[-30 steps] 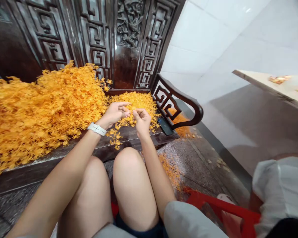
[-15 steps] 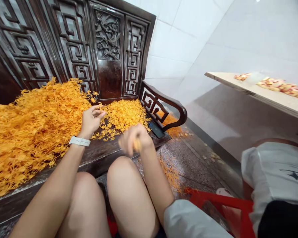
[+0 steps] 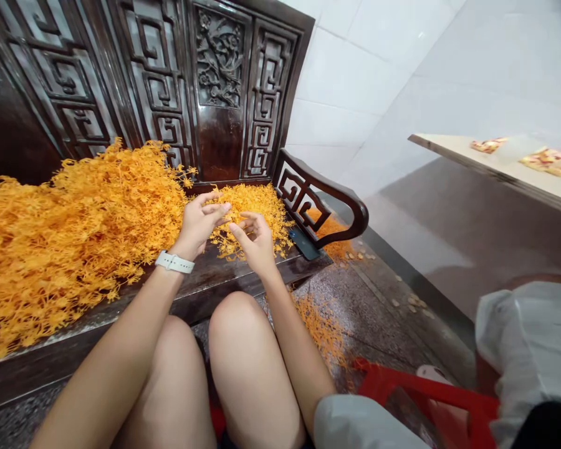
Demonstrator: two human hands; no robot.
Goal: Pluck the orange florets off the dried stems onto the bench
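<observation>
A pale grey, hole-punched strap (image 3: 174,262) rings the left wrist; grey right sleeve (image 3: 355,421).

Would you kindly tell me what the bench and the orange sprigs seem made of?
Bench: probably dark wood, glossily varnished, judging by its carved panels and bright reflections. Orange sprigs: perhaps moulded plastic, semi-matt, given their uniform colour and repeated shapes.

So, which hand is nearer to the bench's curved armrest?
Right. The right hand is at the smaller orange pile, with the armrest just beyond that pile; the left hand is farther off, toward the bigger orange heap.
</observation>
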